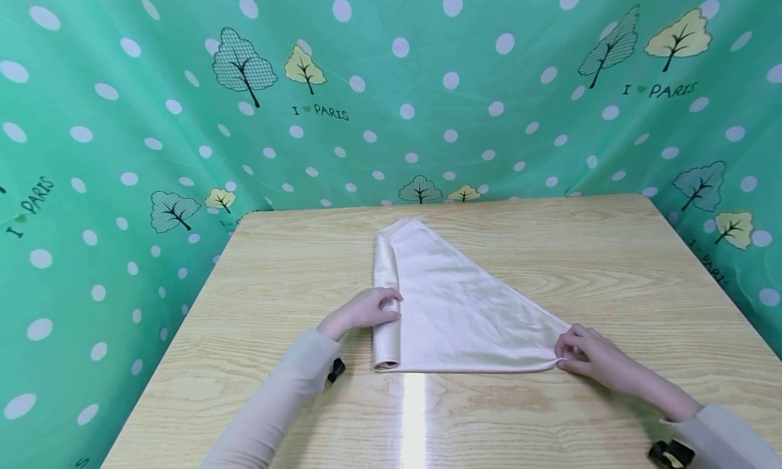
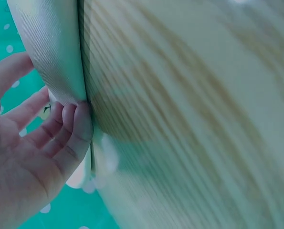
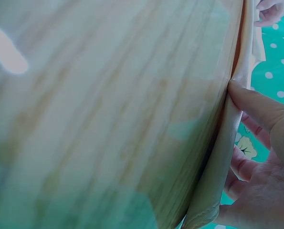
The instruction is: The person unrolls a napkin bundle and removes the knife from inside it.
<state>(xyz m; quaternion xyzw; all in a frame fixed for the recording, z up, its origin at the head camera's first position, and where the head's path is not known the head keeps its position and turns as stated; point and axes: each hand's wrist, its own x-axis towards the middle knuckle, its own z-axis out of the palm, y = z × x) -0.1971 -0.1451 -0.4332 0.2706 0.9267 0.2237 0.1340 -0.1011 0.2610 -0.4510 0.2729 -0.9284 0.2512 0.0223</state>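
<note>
A pale pink, satiny cloth (image 1: 470,299) lies on the wooden table, its left side wound into an upright-running roll (image 1: 386,265) and its right side narrowing to a point. My left hand (image 1: 366,308) holds the roll near its middle, fingers and thumb curled over it. In the left wrist view, fingertips of the left hand (image 2: 36,138) press against the smooth roll (image 2: 56,52). At the pointed right corner, my right hand (image 1: 592,357) pinches the cloth's edge. The right wrist view shows the right hand (image 3: 261,157) with its thumb on the cloth's folded edge (image 3: 218,162).
The light wooden table (image 1: 275,265) extends around the cloth, with a bright light reflection in front of it. A green dotted curtain (image 1: 366,62) with printed trees hangs behind and at both sides. Small black devices sit by both wrists.
</note>
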